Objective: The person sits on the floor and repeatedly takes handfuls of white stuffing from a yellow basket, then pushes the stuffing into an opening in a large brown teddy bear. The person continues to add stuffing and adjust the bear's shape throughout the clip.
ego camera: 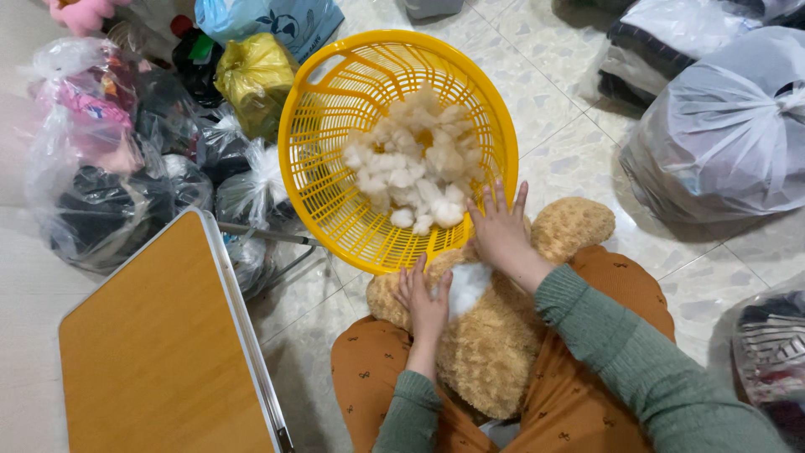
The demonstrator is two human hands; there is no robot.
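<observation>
A tan plush bear [495,344] lies on my lap, with white stuffing [468,283] showing through an opening in it. My left hand [424,300] rests on the bear beside that opening, fingers curled against the fluff. My right hand [501,228] is spread flat, fingers apart, on the bear at the near rim of a yellow plastic basket [319,159]. The basket stands tilted on the floor and holds a pile of white stuffing clumps [415,159]. Neither hand visibly grips anything.
A small wooden folding table [155,352] stands at my left. Several tied plastic bags [109,151] crowd the left side, and grey-white bags [721,134] sit at the right. A striped bag [767,348] lies at the right edge. The floor is pale tile.
</observation>
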